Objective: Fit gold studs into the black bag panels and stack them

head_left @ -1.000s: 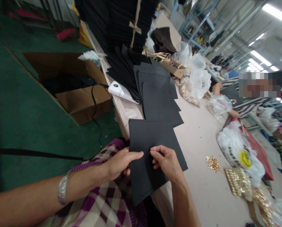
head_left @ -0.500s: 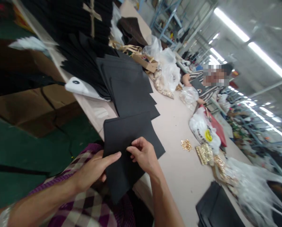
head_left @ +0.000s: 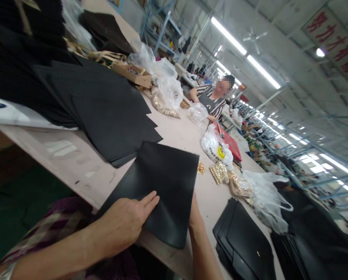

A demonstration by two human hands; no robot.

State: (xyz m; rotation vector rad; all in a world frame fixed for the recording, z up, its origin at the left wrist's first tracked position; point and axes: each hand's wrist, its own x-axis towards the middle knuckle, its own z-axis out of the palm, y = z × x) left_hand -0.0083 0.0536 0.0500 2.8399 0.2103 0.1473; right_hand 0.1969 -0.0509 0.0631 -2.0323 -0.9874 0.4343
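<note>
Left hand [head_left: 128, 219] lies flat on black panel [head_left: 168, 171], right hand's [head_left: 195, 213] grip unclear; sign [head_left: 335, 44] reads “努力才有”.

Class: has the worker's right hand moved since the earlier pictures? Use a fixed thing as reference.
Yes. In the view, the right hand has moved rightward, away from the fanned black stack on the table.

The black panel [head_left: 168, 175] was turned and showed a shinier surface. The left hand [head_left: 127, 217] went from its edge to lie upon it; the right hand [head_left: 195, 212] left its middle for the right edge, fingers becoming hidden behind.
</note>
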